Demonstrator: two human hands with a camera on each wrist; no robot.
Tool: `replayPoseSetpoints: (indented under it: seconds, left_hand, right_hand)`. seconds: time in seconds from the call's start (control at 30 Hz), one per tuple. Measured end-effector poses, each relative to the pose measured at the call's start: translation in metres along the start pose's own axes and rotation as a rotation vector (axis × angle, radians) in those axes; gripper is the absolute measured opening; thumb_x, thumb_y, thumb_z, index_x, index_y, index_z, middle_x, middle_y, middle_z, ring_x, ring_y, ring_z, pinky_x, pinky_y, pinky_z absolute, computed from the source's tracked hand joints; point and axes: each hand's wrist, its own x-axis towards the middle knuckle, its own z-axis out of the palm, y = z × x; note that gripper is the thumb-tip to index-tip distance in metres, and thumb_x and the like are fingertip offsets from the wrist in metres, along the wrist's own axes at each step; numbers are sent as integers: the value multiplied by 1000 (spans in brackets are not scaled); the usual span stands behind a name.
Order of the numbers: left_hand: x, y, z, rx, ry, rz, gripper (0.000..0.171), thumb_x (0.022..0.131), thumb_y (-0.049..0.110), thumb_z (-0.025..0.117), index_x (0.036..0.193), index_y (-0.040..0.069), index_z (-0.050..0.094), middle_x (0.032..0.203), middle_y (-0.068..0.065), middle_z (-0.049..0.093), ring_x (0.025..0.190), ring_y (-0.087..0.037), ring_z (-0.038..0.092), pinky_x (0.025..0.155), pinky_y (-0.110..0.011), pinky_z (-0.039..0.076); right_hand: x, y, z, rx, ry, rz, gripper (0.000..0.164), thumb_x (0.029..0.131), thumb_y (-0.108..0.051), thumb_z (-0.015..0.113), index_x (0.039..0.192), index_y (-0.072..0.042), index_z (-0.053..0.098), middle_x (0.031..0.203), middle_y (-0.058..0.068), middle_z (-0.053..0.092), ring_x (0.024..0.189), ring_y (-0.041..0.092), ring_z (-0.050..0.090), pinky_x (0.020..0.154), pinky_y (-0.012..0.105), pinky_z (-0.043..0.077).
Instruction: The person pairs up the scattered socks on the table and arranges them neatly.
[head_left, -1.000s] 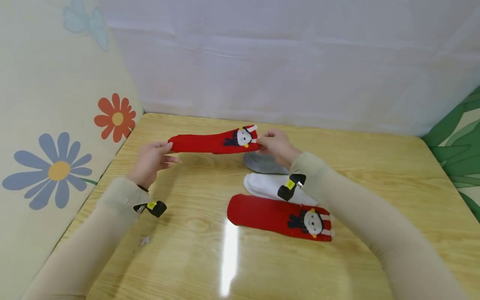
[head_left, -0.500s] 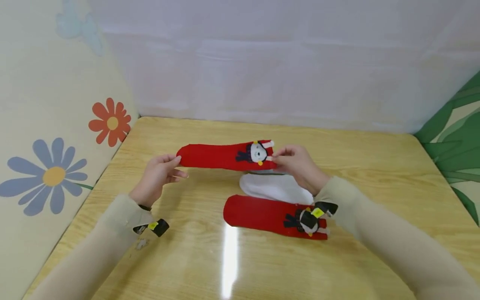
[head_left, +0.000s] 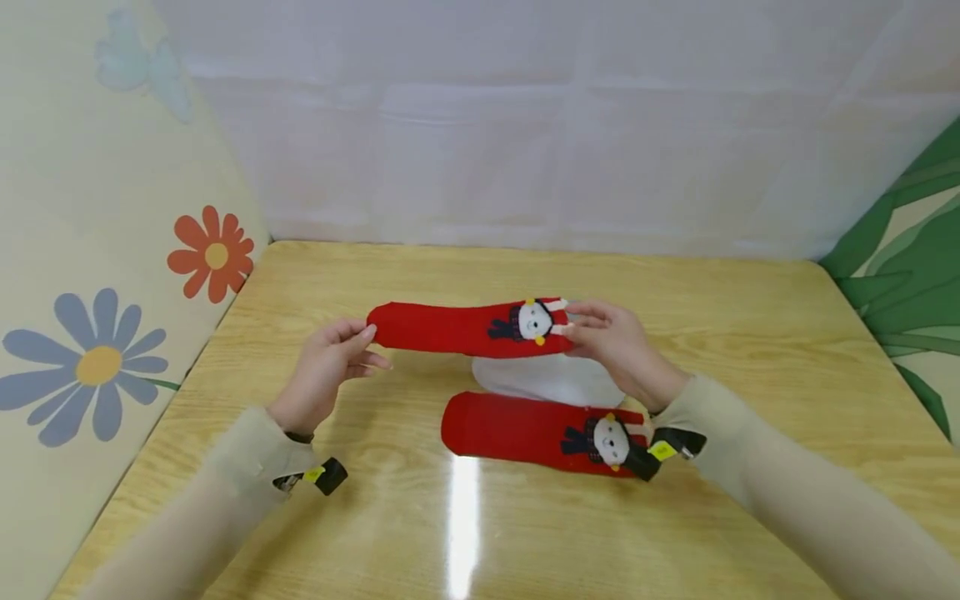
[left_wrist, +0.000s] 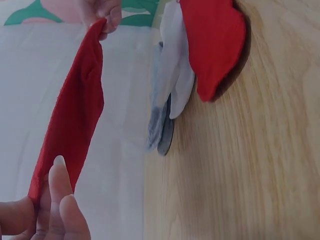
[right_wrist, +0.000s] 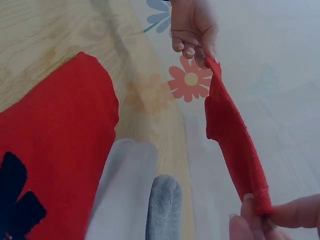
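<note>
A red sock with a white-faced cartoon figure near its cuff is stretched level above the table between both hands. My left hand pinches the toe end between thumb and fingers. At the cuff end, my right hand pinches the fabric. Below lies a matching red sock, flat on the table, its cuff partly covered by the right wrist camera. A white sock lies just behind it, partly hidden by the held sock. The grey sock shows in both wrist views but is hidden in the head view.
The wooden table meets a white cloth backdrop at its far edge. A panel with painted flowers stands along the left side, and one with green leaves at the right.
Both hands have moved right and nearer to me with the red sock held between them. In the head view the sock now covers the grey sock and part of the white one.
</note>
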Motion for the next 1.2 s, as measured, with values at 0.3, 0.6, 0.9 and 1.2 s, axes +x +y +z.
replayPoseSetpoints:
  seconds: [0.3,0.6,0.9,1.2]
  left_hand:
    - [-8,-4,15,-1,-35,8,20,101,23,54,105,4,56,90,1,63,78,-15,69,79,-32,54]
    - [-17,-7,22,-1,-66,2,19,100,20,56,104,2,59,86,1,65,78,-16,69,79,-33,53]
    - [-23,-13,33,-10,-55,-44,24,99,17,58,112,-3,61,85,-2,69,75,-15,69,78,-31,53]
    - [-25,-17,45,-4,-51,-52,29,98,16,59,116,-6,61,86,-4,70,75,-18,70,80,-34,53]
  right_hand:
    - [-18,10,-18,-2,11,5,51,98,-8,57,144,4,39,97,1,62,87,9,63,91,35,52]
    - [-32,20,-26,-16,22,-14,51,98,-7,58,143,5,39,98,0,62,87,8,63,88,32,53]
    - [-44,31,-34,-3,56,19,55,98,-9,58,146,4,34,104,-1,64,91,5,62,85,25,53]
    - [-58,46,-50,45,2,62,58,97,-14,61,144,9,35,115,3,60,98,6,62,90,29,51]
